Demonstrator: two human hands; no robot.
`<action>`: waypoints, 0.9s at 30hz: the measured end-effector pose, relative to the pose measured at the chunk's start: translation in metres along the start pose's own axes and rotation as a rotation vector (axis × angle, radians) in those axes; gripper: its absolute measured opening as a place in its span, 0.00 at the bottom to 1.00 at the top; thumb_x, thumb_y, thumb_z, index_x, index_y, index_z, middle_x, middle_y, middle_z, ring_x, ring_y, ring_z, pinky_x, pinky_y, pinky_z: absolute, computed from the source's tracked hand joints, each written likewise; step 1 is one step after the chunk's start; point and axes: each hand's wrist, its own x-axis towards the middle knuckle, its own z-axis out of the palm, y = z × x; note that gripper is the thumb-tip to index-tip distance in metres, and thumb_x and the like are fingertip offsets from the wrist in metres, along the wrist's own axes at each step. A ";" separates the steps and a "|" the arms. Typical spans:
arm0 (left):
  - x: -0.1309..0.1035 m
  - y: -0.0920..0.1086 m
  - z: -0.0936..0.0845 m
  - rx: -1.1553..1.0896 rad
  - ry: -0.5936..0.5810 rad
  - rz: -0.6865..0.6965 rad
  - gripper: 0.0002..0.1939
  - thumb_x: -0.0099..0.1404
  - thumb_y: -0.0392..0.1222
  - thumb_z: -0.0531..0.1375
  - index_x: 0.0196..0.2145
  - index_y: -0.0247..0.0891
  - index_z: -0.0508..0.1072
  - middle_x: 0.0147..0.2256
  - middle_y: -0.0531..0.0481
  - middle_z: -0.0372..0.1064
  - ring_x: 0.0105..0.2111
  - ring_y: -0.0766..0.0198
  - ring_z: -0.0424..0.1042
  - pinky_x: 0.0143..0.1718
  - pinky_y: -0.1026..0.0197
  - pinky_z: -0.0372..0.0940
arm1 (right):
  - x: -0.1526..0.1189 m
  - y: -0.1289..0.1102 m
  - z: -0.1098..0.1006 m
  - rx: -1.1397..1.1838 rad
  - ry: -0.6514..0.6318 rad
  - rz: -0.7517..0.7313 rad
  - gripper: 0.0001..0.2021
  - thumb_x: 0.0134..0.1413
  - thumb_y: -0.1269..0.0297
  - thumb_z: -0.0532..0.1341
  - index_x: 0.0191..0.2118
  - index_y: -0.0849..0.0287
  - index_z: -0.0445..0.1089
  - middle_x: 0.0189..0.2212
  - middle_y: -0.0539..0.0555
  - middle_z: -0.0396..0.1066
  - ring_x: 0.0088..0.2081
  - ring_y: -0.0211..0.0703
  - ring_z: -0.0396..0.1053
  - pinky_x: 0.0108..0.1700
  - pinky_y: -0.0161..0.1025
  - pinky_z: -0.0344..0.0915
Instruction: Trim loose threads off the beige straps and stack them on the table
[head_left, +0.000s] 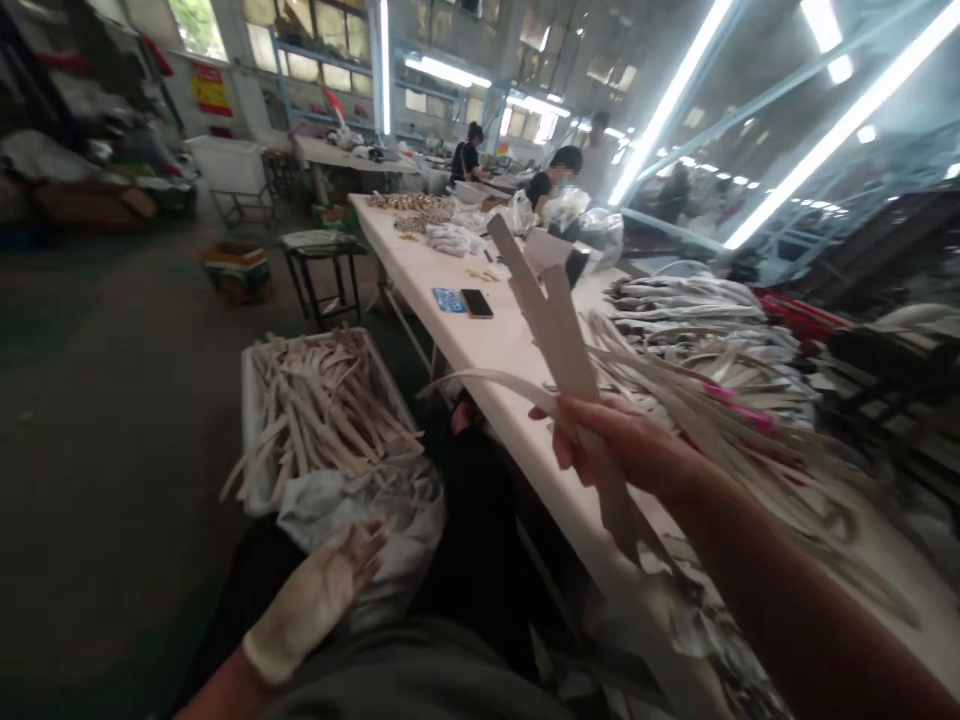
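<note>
My right hand (622, 440) grips several flat, pale strips (562, 335) over the edge of the long table, with one thin strip curving out to the left. My left hand (311, 600), in a pale glove, is over my lap beside a crumpled grey-white cloth (390, 510); its fingers are somewhat apart and nothing shows in them. Just beyond the cloth, a white bin (250, 420) on the left is heaped with beige strips (322, 400). More long strips (675, 390) lie in a loose pile on the table, right of my right hand.
The white table (487, 350) runs away from me, bearing a phone (477, 303), a blue card (448, 300), plastic bags (566, 207) and bundled strips (690, 300). A black stool (322, 270) and a box (236, 270) stand left. Two people (466, 158) sit farther back.
</note>
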 end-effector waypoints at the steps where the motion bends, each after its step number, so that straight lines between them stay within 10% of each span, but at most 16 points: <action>1: 0.001 0.000 0.012 -0.035 -0.061 0.009 0.09 0.67 0.35 0.58 0.42 0.41 0.76 0.50 0.46 0.75 0.50 0.54 0.76 0.50 0.53 0.72 | 0.004 0.008 0.026 -0.006 -0.095 0.009 0.25 0.56 0.40 0.59 0.42 0.59 0.74 0.20 0.51 0.73 0.15 0.36 0.63 0.17 0.32 0.56; 5: 0.005 0.016 0.048 -0.158 -0.232 0.184 0.17 0.70 0.39 0.56 0.56 0.39 0.70 0.55 0.41 0.72 0.53 0.52 0.73 0.55 0.48 0.69 | 0.018 0.060 0.113 -0.027 -0.383 0.038 0.26 0.60 0.40 0.56 0.42 0.62 0.74 0.24 0.53 0.76 0.17 0.36 0.65 0.20 0.32 0.56; 10: 0.003 0.052 0.033 -0.288 -0.036 0.353 0.13 0.73 0.38 0.52 0.50 0.37 0.73 0.43 0.44 0.78 0.44 0.56 0.78 0.48 0.54 0.72 | 0.019 0.120 0.168 0.015 -0.389 0.101 0.27 0.59 0.39 0.55 0.40 0.62 0.74 0.23 0.51 0.73 0.17 0.35 0.63 0.21 0.33 0.54; 21: 0.036 0.078 0.002 -0.456 0.176 0.468 0.15 0.74 0.40 0.48 0.48 0.35 0.73 0.32 0.46 0.76 0.31 0.61 0.78 0.32 0.61 0.71 | 0.005 0.206 0.199 -0.147 -0.228 0.151 0.25 0.55 0.36 0.56 0.24 0.54 0.68 0.20 0.52 0.71 0.21 0.46 0.68 0.26 0.42 0.62; 27: 0.048 0.079 0.018 -0.430 0.158 0.359 0.16 0.74 0.35 0.45 0.35 0.34 0.71 0.20 0.54 0.66 0.13 0.75 0.60 0.12 0.74 0.48 | 0.014 0.206 0.199 -0.080 -0.244 0.146 0.20 0.55 0.41 0.59 0.26 0.52 0.73 0.21 0.56 0.72 0.25 0.53 0.70 0.32 0.49 0.65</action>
